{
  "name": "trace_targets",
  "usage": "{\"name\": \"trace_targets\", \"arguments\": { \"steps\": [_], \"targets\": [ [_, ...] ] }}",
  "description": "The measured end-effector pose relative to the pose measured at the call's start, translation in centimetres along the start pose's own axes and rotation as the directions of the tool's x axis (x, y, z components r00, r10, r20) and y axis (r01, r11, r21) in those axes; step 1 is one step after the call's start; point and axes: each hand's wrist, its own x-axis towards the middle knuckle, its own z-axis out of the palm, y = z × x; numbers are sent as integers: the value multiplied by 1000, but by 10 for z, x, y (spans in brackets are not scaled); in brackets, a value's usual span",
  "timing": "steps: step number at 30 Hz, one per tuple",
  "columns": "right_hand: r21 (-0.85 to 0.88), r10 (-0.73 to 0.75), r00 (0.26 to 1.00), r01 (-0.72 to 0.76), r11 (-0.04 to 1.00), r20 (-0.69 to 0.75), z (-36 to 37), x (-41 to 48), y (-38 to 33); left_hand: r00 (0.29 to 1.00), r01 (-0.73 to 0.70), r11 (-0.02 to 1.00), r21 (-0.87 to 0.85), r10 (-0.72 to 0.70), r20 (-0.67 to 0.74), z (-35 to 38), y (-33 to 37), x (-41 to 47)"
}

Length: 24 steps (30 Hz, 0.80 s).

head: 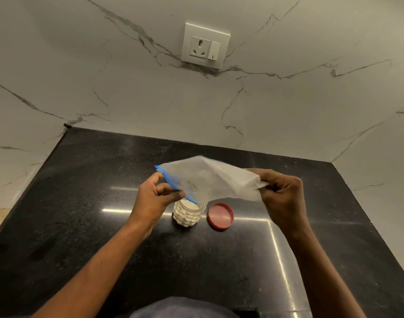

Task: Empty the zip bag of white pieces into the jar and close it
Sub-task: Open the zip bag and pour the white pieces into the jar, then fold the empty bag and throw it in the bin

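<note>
Both hands [281, 191] pinching zip bag [210, 180]

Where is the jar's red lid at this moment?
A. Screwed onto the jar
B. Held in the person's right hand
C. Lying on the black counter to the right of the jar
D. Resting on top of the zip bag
C: the red lid lies flat on the black counter just right of the open jar, while both hands hold the zip bag.
</note>
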Motion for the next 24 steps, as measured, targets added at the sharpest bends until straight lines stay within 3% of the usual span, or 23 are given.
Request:
{"name": "trace_targets", "arguments": {
  "steps": [2,5,8,10,12,14,15,19,22,24],
  "targets": [
    [5,-10,996,10,1000,-93,-2,3,2,1000,2,1000,-11,-2,10,-1,1,0],
    [45,28,996,-24,999,-87,2,4,2,1000,-14,1000,-23,15,24,0,4,0],
    [260,159,975,-115,959,-153,3,2,3,998,-56,998,1,56,7,3,10,2],
    [478,311,935,-198,856,-170,1,0,3,998,-56,998,30,55,23,6,21,5],
    [671,462,882,-287,683,-93,1,-3,5,991,-33,999,6,32,130,8,34,7],
    [753,539,842,-340,563,-23,5,-6,5,984,-30,999,-14,32,173,12,44,9],
    [745,551,834,-357,563,-17,7,-8,5,987,-43,999,-6,44,157,14,49,10],
    [435,433,870,-305,847,-235,6,-15,1,976,-198,969,150,180,123,21,64,11],
    [-8,29,915,-35,999,-401,-1,-8,-10,950,-304,917,258,271,156,24,77,10],
    [-254,-241,922,166,953,-303,0,5,-25,932,-355,887,294,311,188,27,83,8]
  ]
}}
